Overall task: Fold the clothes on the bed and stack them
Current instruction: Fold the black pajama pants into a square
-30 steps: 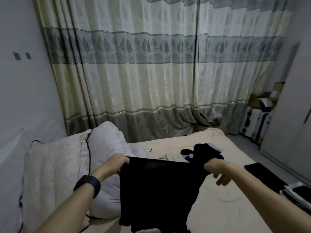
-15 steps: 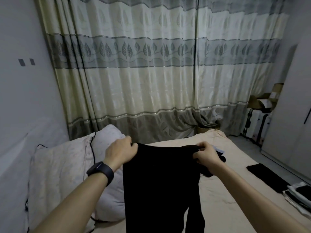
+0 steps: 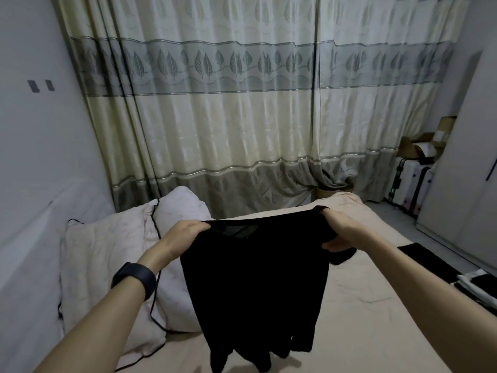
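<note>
So the black garment hangs in mid-air above the beige bed, long axis straight up and down, top edge stretched sideways, ragged hem pointing at the sheet. Soft, matte, floppy fabric. Left hand and right hand each grip a top corner, fingers curled tight round the cloth.

2 pillows lie just left of the grip, beside the grey wall with 2 dark plates. A leaf-banded curtain hangs well beyond the grip. Far right of it stand a white suitcase, cardboard boxes and a wardrobe.
</note>
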The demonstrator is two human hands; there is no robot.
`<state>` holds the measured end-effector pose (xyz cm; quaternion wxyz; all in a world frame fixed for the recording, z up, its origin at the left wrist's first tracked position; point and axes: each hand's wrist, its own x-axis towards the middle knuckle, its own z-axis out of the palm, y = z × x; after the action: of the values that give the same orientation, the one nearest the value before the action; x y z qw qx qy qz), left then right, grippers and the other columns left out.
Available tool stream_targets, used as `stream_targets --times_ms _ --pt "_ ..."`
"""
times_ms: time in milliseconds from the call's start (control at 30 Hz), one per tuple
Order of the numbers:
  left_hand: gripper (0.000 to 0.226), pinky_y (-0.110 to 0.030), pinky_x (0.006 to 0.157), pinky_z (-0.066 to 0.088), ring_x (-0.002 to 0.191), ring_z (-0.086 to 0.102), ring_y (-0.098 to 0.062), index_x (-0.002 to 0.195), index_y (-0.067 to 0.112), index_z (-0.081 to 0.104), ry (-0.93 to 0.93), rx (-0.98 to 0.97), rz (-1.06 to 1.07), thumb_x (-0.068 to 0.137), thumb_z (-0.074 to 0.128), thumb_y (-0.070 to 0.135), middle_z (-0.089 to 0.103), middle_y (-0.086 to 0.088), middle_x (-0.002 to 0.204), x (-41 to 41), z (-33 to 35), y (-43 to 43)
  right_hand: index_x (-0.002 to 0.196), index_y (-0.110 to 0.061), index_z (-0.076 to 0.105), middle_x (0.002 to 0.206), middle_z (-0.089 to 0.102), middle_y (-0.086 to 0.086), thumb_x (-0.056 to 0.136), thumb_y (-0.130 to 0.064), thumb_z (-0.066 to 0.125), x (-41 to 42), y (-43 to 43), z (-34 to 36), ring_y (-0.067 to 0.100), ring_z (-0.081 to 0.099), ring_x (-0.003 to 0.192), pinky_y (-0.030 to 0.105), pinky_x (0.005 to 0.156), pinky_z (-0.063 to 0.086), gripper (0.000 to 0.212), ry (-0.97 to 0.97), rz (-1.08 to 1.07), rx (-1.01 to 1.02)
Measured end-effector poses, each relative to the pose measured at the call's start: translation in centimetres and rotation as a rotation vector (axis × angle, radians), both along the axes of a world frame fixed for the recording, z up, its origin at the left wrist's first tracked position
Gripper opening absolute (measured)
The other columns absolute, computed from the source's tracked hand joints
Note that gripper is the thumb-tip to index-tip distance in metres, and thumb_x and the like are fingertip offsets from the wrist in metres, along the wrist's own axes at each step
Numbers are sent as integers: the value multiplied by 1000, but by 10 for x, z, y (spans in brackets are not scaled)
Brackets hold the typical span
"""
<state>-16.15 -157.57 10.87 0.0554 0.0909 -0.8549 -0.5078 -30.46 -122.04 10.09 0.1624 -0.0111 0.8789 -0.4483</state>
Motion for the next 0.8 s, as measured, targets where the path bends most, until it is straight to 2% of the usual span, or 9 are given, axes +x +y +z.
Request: stream_targets --times_ms 133,233,333,400,467,567,667,733,800 --pt "73 -23 71 49 69 65 -17 79 4 73 -199 -73 -123 80 63 76 69 -8 73 17 -7 -20 103 -11 69 89 65 10 92 -46 69 2 13 -2 23 63 72 31 61 53 36 -145 168 -29" --pt "58 -25 76 54 81 73 -15 95 20 80 -320 -122 -214 72 75 72 78 -4 91 31 -16 -45 73 -19 71 71 58 2 75 -24 82 12 24 -13 13 53 59 25 57 45 13 -353 308 -264" --pt "23 -15 70 52 78 71 -6 85 28 79 -360 -310 -285 70 90 42 77 6 85 43 -26 -61 84 -10 65 80 53 10 84 0 69 22 29 -25 13 53 61 24 56 46 10 -168 265 -118" --pt "18 -7 59 43 70 65 3 75 30 74 -288 -498 -226 69 91 33 72 15 75 46 -36 -63 99 -10 69 85 62 9 95 -2 64 31 29 -30 12 62 63 20 55 51 10 47 240 65" --pt "22 -6 56 40 67 62 5 72 33 69 -189 -592 -98 71 90 29 68 15 70 51 -42 -60 102 -16 70 75 67 5 96 -12 68 39 27 -34 9 64 54 22 50 50 8 207 220 107" --pt "24 -9 59 41 74 63 2 75 36 68 -35 -535 76 77 85 19 70 16 77 66 -41 -58 91 -27 72 59 64 -5 90 -23 76 45 29 -30 13 62 47 34 47 51 6 444 118 89" --pt "19 -23 71 46 82 64 -5 86 35 69 253 -276 456 87 72 16 69 18 85 85 -35 -52 66 -40 65 61 60 -9 79 -31 83 52 38 -23 7 59 60 31 51 43 24 727 -59 103" --pt "12 -33 74 46 81 63 -13 87 31 66 283 -228 569 97 61 33 69 14 82 93 -40 -38 71 -37 65 61 61 -6 85 -27 79 58 44 -23 12 63 56 32 50 49 22 657 -76 28" --pt "33 -37 74 48 76 66 -21 83 23 64 159 -320 498 103 47 44 71 4 73 102 -53 -22 88 -26 66 74 66 3 96 -12 61 63 52 -28 23 69 51 35 48 57 17 409 -43 -44"
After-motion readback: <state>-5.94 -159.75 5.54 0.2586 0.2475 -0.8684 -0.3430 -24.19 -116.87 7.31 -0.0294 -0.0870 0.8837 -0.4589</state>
